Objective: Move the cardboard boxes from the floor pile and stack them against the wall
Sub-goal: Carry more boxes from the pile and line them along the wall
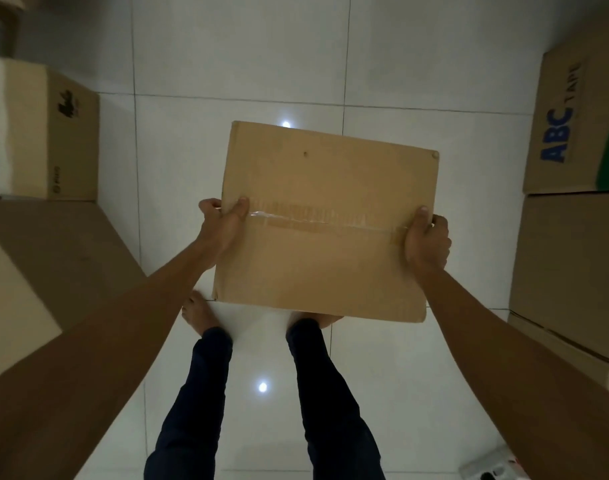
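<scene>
A plain brown cardboard box (325, 209) with a strip of clear tape across its top hangs in the air above the white tiled floor, in the middle of the view. My left hand (221, 226) grips its left edge, thumb on top. On the right edge sits my right hand (427, 239), gripping the same way. The box hides the front of my right foot.
Cardboard boxes stand on both sides: one with a dark logo (54, 133) and a larger one (36, 265) on the left, an "ABC TAPE" box (569, 126) stacked on bigger boxes (573, 271) on the right. White floor tiles (261, 64) lie ahead. A small white object (490, 467) lies bottom right.
</scene>
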`<action>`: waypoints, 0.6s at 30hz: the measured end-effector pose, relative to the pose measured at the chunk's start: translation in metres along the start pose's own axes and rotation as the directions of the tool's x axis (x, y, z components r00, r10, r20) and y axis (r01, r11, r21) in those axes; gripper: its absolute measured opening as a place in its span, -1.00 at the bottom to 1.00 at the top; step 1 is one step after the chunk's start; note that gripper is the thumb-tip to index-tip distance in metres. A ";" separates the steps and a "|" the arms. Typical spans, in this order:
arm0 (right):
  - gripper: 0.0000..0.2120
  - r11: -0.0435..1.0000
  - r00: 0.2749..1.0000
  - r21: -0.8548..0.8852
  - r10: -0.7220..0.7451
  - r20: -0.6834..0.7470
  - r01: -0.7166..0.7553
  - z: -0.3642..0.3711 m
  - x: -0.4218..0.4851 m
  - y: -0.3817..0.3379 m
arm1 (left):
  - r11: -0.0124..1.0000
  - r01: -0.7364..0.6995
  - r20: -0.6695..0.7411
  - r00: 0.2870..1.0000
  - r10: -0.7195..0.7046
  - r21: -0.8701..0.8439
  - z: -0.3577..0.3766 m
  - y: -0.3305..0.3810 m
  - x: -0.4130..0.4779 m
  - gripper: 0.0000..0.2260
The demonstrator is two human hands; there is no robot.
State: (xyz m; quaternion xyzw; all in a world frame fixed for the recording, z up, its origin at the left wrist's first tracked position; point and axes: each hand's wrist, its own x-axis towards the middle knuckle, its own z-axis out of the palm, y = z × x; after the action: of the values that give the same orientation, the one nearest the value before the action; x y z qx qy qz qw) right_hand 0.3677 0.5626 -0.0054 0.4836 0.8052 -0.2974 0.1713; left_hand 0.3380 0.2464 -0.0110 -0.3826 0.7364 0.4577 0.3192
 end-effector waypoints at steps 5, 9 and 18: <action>-0.46 0.999 0.996 -0.001 -0.044 -0.077 0.044 -0.062 -0.036 -0.017 | 0.985 -0.157 -0.019 0.987 0.158 0.069 -0.024 0.050 -0.053 -0.24; -0.45 0.999 0.989 0.032 -0.038 -0.140 0.042 -0.132 -0.082 -0.030 | 0.934 -0.314 0.058 0.950 0.308 0.172 -0.043 0.104 -0.117 -0.32; -0.41 0.980 0.954 0.196 0.016 -0.299 0.045 -0.286 -0.203 -0.081 | 0.775 -0.590 0.152 0.807 0.571 0.225 -0.105 0.242 -0.263 -0.40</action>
State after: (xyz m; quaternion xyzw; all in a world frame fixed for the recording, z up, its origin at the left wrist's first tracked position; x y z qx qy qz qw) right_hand 0.3961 0.5805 0.3530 0.5316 0.7914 -0.3017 -0.0041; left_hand 0.2510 0.2910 0.3486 -0.0739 0.8595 0.4466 0.2374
